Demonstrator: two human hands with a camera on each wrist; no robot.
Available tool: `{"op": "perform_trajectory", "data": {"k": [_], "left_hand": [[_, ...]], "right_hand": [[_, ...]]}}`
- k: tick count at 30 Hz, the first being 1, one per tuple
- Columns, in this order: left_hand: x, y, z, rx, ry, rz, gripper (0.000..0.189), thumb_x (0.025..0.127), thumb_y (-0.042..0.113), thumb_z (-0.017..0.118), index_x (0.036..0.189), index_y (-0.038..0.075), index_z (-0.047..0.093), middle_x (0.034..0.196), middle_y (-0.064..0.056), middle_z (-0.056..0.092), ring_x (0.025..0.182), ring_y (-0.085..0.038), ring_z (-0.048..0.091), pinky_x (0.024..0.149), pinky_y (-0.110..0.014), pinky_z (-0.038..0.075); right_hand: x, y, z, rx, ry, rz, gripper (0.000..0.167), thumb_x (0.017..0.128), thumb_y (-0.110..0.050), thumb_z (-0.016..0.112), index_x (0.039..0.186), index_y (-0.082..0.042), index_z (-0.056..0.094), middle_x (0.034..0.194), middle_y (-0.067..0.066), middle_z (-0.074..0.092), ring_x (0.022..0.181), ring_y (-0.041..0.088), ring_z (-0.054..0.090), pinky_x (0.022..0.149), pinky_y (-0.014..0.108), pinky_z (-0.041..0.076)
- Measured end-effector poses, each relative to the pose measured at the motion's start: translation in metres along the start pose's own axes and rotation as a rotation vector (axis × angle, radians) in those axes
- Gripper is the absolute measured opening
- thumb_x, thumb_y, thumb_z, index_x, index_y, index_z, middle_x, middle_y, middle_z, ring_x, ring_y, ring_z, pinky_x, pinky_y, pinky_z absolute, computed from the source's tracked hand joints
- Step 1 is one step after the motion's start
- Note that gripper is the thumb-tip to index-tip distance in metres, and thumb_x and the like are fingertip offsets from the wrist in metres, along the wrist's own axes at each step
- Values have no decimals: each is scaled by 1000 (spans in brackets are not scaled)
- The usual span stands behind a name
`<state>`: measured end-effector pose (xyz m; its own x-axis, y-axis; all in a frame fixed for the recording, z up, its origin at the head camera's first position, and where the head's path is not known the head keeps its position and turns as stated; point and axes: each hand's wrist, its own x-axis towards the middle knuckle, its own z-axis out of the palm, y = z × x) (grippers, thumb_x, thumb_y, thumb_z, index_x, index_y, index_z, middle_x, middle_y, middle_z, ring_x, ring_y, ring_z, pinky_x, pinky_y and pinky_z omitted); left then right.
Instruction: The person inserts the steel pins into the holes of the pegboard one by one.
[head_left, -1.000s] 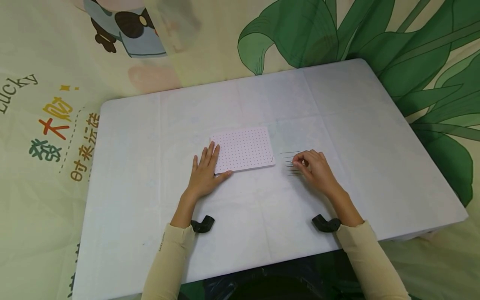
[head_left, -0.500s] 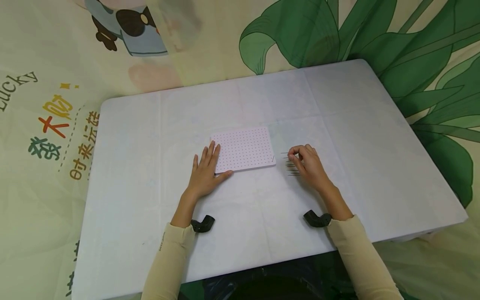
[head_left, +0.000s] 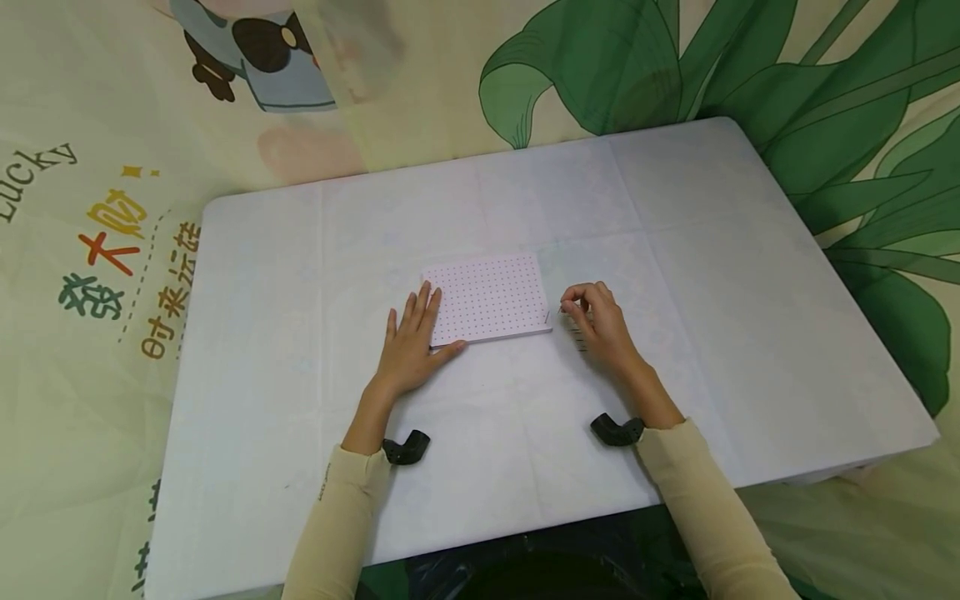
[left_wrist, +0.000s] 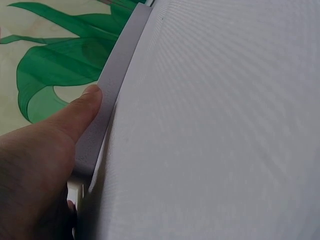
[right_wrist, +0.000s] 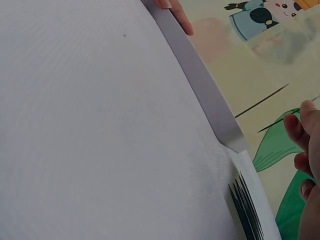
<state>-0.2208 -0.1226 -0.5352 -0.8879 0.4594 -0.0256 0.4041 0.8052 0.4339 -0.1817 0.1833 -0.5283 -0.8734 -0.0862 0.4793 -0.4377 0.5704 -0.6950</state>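
Note:
A white board (head_left: 491, 298) dotted with rows of small holes lies flat on the table. My left hand (head_left: 408, 354) rests on its left end with fingers straight, the thumb (left_wrist: 87, 107) against its front edge. Just right of the board, my right hand (head_left: 600, 327) pinches a thin dark pointed stick (right_wrist: 273, 124) between thumb and forefinger, held above the table. Another such stick (right_wrist: 262, 100) stands in the board near its right front corner. Several more thin sticks (right_wrist: 246, 210) lie side by side on the table, partly hidden under my right hand in the head view.
White cloth covers the table (head_left: 480, 467), whose front edge runs close to my body. A printed curtain (head_left: 420, 83) hangs behind it and at the sides. Black wrist-worn devices (head_left: 406, 448) sit on both forearms.
My right hand has moved left and slightly away from me with the pinched stick, from over the lying sticks to beside the board's right edge. The left hand has stayed put.

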Motion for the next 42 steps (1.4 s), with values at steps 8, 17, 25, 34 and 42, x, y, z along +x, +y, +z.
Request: {"op": "perform_trajectory", "data": {"k": [8,17,25,34,42], "left_hand": [[1,-3,2,6,7,9,92,85,62,49,150,19,1,154,1,-8,140,-24,-5,108,-49,-8],[1,-3,2,12,9,9,92,84,64,48,150,20,0,154,2,-8,140,-23,-6,108,-49,-8],[1,-4,2,16,5,7,92,84,64,47,150,20,-1,154,2,-8,140,-22,-7,108,-48,-9],[1,-3,2,15,0,1,93,84,65,47,150,21,-1,154,3,-9,140,-22,-7,108,-48,-9],[0,-3,1,20,5,8,92,85,62,48,150,19,0,155,1,-6,140,-23,-5,108,-49,-7]], "right_hand": [[4,0,12,17,-28,-2,9,88,0,58,97,0,55,87,10,53,75,19,39,68,30,30],[5,0,16,5,-43,13,8,89,-2,57,97,-1,55,87,9,50,76,18,39,67,30,30],[6,-1,16,-6,-39,6,8,88,-1,58,96,0,54,85,9,49,75,20,39,66,30,30],[6,-1,16,-13,-49,9,9,89,-2,58,97,-1,54,84,8,48,75,20,38,66,30,30],[6,-1,16,-29,-71,2,10,87,-3,59,97,-1,55,82,7,49,75,18,38,69,31,32]]}}
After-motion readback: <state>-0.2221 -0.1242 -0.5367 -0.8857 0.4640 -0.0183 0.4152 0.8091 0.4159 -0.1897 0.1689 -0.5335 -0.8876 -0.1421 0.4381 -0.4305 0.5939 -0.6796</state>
